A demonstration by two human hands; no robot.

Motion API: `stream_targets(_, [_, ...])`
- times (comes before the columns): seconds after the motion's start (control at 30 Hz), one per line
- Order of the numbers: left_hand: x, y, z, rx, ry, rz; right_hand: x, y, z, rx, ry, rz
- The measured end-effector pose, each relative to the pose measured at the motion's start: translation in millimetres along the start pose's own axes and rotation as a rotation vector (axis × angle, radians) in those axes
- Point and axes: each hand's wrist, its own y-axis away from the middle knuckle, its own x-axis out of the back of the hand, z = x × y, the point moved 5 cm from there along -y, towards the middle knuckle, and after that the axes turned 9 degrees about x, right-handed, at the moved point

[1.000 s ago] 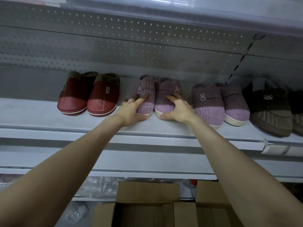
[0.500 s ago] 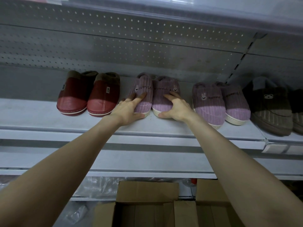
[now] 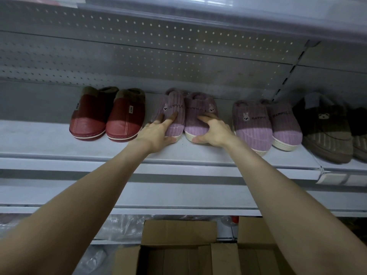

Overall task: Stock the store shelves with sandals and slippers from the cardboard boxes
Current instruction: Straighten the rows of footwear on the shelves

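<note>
The left hand clasps the toe of the left purple slipper, and the right hand clasps the right purple slipper. Both stand side by side on the shelf, beside the red slippers.

bare shelf left of red slippers, gap beside right purple pair, upper shelf overhead
</note>
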Motion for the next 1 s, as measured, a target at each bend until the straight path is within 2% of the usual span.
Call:
stream_targets(0.27, [8, 2, 1, 0.000, 0.030, -0.061, 5, 2, -1, -0.014, 0.012, -0.045])
stream_targets(0.5, [52, 26, 38, -0.102, -0.004, -0.042, 46, 20, -13, -0.073, 0.044, -0.121])
stream_targets(0.73, [97, 62, 92, -0.229, -0.108, -0.022, 118, 70, -29, -0.066, 0.137, -0.044])
stream_targets(1.0, [118, 89, 165, -0.323, -0.093, 0.015, 181, 125, -6, -0.086, 0.157, 0.062])
